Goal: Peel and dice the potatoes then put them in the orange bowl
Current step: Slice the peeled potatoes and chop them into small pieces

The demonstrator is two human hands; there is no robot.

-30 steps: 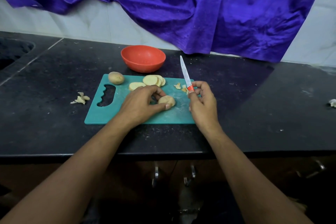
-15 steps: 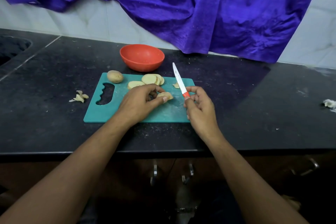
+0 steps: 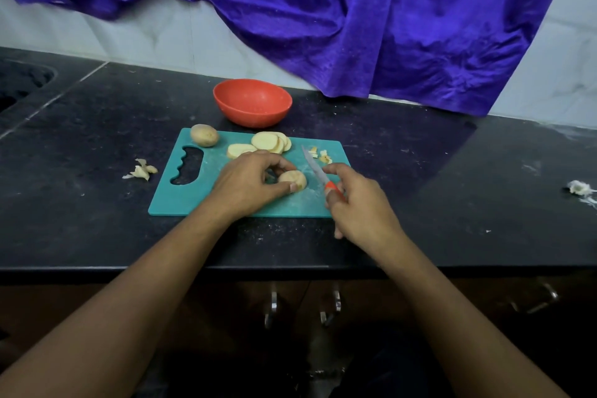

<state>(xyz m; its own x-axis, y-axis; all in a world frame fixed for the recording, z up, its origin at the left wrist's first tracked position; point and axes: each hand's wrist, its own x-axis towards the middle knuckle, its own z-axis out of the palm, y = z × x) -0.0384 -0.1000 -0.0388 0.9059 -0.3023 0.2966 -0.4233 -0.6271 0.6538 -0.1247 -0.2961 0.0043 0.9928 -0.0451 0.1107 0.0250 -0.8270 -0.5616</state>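
On the teal cutting board (image 3: 181,200) my left hand (image 3: 248,182) pinches a peeled potato piece (image 3: 293,180) between thumb and fingers. My right hand (image 3: 361,203) grips the orange handle of a knife (image 3: 318,173), whose blade points up and left, just right of the potato piece. Several potato slices (image 3: 265,144) lie at the board's far edge. A whole unpeeled potato (image 3: 204,135) rests at the board's far left corner. The orange bowl (image 3: 252,102) stands empty behind the board.
Peel scraps (image 3: 142,170) lie on the black counter (image 3: 80,139) left of the board, small bits (image 3: 321,155) on the board's far right, a white scrap (image 3: 580,188) far right. Purple cloth (image 3: 355,10) hangs behind. A sink opening (image 3: 19,84) is far left.
The knife has tipped down and to the left, its blade now close beside the potato piece. My left hand has kept hold of the piece on the board.
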